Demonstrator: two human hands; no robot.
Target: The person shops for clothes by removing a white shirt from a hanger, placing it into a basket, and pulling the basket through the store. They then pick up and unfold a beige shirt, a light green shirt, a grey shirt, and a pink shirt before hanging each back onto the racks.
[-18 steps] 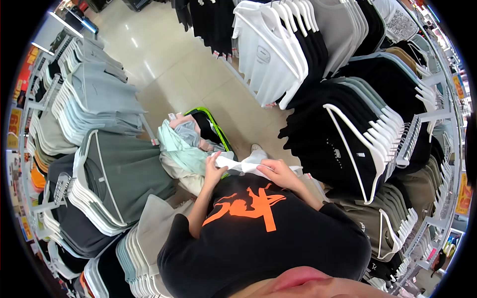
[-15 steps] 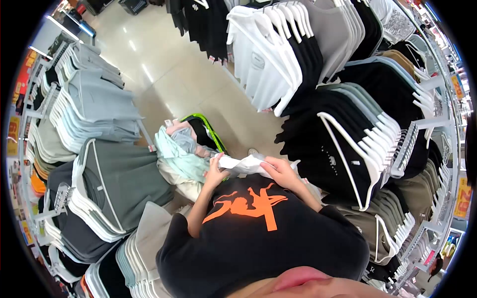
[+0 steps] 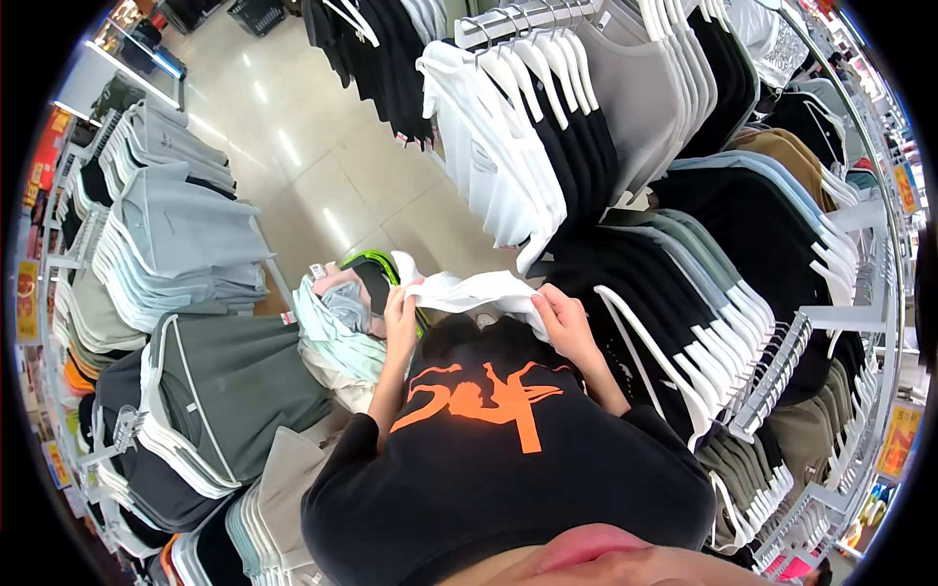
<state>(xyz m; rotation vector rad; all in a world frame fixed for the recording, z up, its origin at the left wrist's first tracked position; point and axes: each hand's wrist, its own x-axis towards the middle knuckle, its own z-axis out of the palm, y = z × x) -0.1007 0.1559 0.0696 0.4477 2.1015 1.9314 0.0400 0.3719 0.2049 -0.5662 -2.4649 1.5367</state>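
Observation:
A white garment (image 3: 474,290) is stretched between my two hands in front of my chest; its exact kind cannot be made out. My left hand (image 3: 400,314) grips its left end with the fingers closed. On the other end, the fingers of my right hand (image 3: 565,320) are closed too. Just left of my left hand lies a heap of pale mint, grey and pink clothes (image 3: 337,311). It covers much of a black basket with a lime-green rim (image 3: 376,259).
Dark grey shirts (image 3: 244,391) on white hangers fill the rack to my left. Close on my right hang black shirts (image 3: 645,293), with a white hanger (image 3: 635,352) jutting out. Ahead, white shirts (image 3: 489,146) hang beside the tiled aisle floor (image 3: 322,186).
Both hands have risen slightly and moved farther apart, drawing the white garment wider. The view has shifted a little, so the racks sit differently in the picture.

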